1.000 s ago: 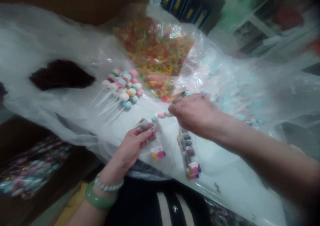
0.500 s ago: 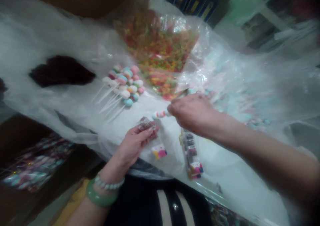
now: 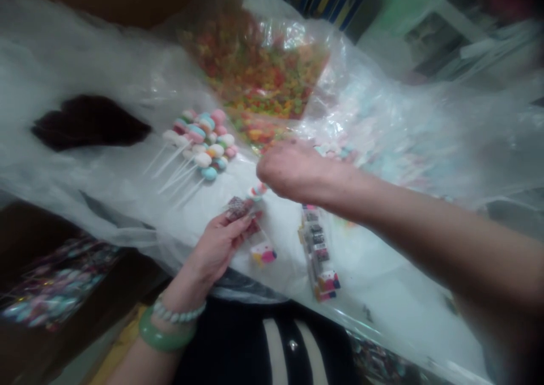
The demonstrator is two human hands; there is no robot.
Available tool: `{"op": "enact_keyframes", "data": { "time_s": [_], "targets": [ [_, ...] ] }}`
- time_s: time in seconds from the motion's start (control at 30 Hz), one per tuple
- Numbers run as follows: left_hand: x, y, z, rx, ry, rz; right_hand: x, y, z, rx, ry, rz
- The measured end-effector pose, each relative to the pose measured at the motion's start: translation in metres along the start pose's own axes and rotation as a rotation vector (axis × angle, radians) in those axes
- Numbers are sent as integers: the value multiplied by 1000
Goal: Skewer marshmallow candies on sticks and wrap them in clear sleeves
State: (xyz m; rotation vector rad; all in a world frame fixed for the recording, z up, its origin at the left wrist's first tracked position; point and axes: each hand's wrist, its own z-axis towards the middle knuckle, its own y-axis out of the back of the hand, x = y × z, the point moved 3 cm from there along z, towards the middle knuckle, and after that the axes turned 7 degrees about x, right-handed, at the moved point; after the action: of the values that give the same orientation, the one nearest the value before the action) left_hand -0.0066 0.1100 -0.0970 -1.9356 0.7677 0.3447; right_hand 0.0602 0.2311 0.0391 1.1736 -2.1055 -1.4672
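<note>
My left hand [image 3: 219, 246] pinches a small clear plastic bag [image 3: 263, 253] with dark reddish printing at its upper part and a colourful lower end. Closed round a candy skewer [image 3: 257, 190], my right hand [image 3: 293, 169] is just above and right of the bag. Only a short row of pastel candies shows below that fist; the rest is hidden. The visible candies are by the bag's upper end, and I cannot tell whether they are inside it. Left of my hands lies a pile of candy skewers [image 3: 208, 144] with white sticks.
A stack of similar bags [image 3: 317, 243] lies below my right forearm. Behind stand a large clear bag of orange, red and green candies [image 3: 263, 73] and pastel candies under plastic [image 3: 395, 130]. A dark cloth-like thing [image 3: 89, 123] is at left; packed candies [image 3: 63, 283] sit lower left.
My right hand has moved left and slightly up in view, bringing the candy skewer close to the bag's upper end. My left hand keeps hold of the bag; the whole view has shifted slightly.
</note>
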Motion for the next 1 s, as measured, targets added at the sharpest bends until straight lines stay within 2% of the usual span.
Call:
{"op": "enact_keyframes", "data": {
  "time_s": [0.07,0.13,0.2,0.3,0.4,0.5,0.6,0.67,0.8,1.0],
  "targets": [
    [1,1,0,-3,-7,-7,-6,-6,-6,80,27,-30],
    [1,2,-1,-1,-16,-18,-20,-19,-18,77,-35,50],
    [0,4,-2,12,-38,-28,-35,-38,-36,-2,-136,276],
    [-4,5,-6,-10,-91,-60,-46,-79,-67,-112,-282,787],
    [-7,-1,-11,-39,-138,-119,-26,-115,-95,-231,-330,1266],
    [-6,-16,-15,3,-133,-131,11,-137,-112,-272,-380,1563],
    [-4,-31,-19,41,-120,-115,40,-145,-119,-359,-351,1598],
    [-3,-36,-22,11,-122,-94,49,-148,-123,-434,-302,1554],
    [4,-40,-26,-51,-108,-17,54,-153,-130,-499,-263,1534],
    [25,-49,-27,-107,-193,-46,54,-156,-136,-540,-342,1638]
  ]
}}
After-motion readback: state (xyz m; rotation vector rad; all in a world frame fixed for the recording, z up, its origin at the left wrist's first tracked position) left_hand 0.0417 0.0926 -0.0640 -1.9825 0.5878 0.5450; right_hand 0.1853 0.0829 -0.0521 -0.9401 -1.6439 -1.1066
